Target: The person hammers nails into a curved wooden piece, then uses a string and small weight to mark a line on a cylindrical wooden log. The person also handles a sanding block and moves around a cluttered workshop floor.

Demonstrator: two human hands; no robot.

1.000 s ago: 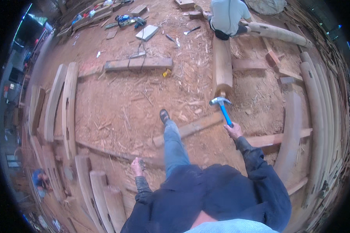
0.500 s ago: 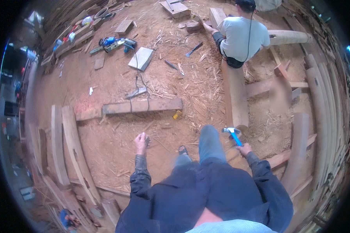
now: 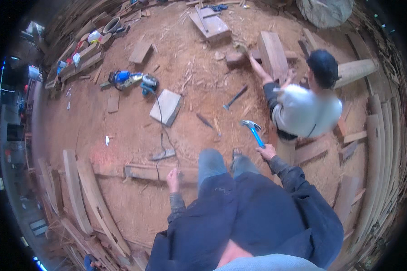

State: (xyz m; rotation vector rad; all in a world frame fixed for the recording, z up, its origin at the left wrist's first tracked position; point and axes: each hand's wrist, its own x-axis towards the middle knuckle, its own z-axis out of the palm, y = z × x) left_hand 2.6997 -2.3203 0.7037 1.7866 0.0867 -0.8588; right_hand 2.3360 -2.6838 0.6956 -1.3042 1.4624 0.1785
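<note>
My right hand (image 3: 267, 152) grips a claw hammer (image 3: 255, 134) by its blue handle, with the metal head pointing forward and left. My left hand (image 3: 172, 181) hangs low on the left, its fingers curled together; what they hold, if anything, is too small to make out. Below that hand lies a long squared timber (image 3: 142, 172) on the ground, a black cord running across it. Just ahead of the hammer are a chisel (image 3: 234, 97) with a dark handle and another slim dark tool (image 3: 204, 120).
At right a person (image 3: 309, 106) in a white shirt sits by a wooden block (image 3: 273, 54). Ahead left lie a blue power tool (image 3: 127, 79), a pale slab (image 3: 166, 107) and a board (image 3: 140, 52). Beams (image 3: 99, 198) lie at left, long logs (image 3: 374, 153) at right, with wood chips scattered.
I have stepped forward, my legs now reaching the squared timber. The hammer stays in my right hand and is nearer the seated person, who leans further over the block.
</note>
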